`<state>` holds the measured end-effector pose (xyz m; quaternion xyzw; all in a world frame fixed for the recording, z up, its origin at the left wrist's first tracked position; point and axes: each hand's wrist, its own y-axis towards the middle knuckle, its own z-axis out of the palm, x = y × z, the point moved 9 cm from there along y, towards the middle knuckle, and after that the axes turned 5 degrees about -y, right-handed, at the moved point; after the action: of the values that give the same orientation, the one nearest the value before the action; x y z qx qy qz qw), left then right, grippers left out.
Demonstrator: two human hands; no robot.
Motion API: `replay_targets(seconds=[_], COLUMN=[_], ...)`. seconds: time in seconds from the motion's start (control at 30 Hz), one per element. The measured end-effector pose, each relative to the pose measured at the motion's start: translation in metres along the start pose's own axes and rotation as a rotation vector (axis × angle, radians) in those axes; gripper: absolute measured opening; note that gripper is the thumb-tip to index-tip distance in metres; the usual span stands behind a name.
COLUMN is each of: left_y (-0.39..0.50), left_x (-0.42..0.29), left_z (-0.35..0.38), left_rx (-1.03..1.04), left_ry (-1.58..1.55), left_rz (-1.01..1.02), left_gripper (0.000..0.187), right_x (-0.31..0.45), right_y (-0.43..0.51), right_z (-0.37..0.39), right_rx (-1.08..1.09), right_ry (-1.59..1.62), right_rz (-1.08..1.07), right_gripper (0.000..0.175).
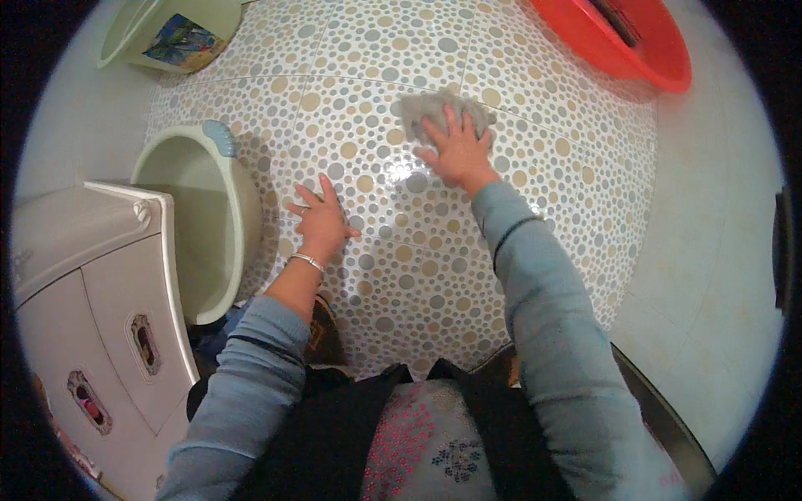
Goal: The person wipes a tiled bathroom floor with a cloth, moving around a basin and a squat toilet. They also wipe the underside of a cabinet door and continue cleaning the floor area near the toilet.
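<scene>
My right hand lies with its fingers spread on top of a crumpled grey-beige cloth, on the pebble-patterned tile floor. The cloth shows beyond the fingertips and to the left of the hand. Lower and to the left, my left hand is spread at the floor with nothing in it; whether the palm bears on the tiles cannot be told. A bracelet circles that wrist. A pale green plastic basin with a blue grip on its rim stands left of this hand.
At the lower left, a white cabinet with ornate recessed pulls hides part of the basin. A light green bucket with a picture on its side stands upper left. Upper right is a red basin holding a dark object. A tiled wall bounds the right.
</scene>
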<state>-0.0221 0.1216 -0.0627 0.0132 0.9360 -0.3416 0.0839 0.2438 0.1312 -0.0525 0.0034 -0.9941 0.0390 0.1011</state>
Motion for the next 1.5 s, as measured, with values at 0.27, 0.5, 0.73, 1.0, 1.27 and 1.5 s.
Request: replay_targets(seconds=[0.27, 0.5, 0.73, 1.0, 1.27, 1.5], left_y=[-0.001, -0.001, 0.002, -0.001, 0.001, -0.001], left_x=[0.0, -0.002, 0.004, -0.005, -0.003, -0.002], left_z=[0.0, -0.003, 0.002, -0.003, 0.0, 0.0], left_rx=[-0.006, 0.015, 0.005, 0.018, 0.05, 0.017], left_ry=[0.031, 0.068, 0.035, 0.034, 0.042, 0.029], left_rz=[-0.017, -0.04, -0.046, -0.043, -0.063, -0.048], left_gripper=[0.135, 0.135, 0.136, 0.136, 0.137, 0.138], right_x=[0.126, 0.066, 0.06, 0.11, 0.018, 0.11], right_y=[-0.165, -0.046, -0.016, -0.155, 0.005, -0.174], right_z=[0.016, 0.003, 0.0, 0.031, -0.004, 0.016], right_rx=[0.365, 0.046, 0.144, 0.277, 0.106, 0.364], right_ry=[0.157, -0.023, 0.048, 0.014, 0.014, 0.151], right_rz=[-0.583, -0.342, -0.146, -0.582, -0.003, -0.586], right_gripper=[0.061, 0.057, 0.063, 0.066, 0.068, 0.066])
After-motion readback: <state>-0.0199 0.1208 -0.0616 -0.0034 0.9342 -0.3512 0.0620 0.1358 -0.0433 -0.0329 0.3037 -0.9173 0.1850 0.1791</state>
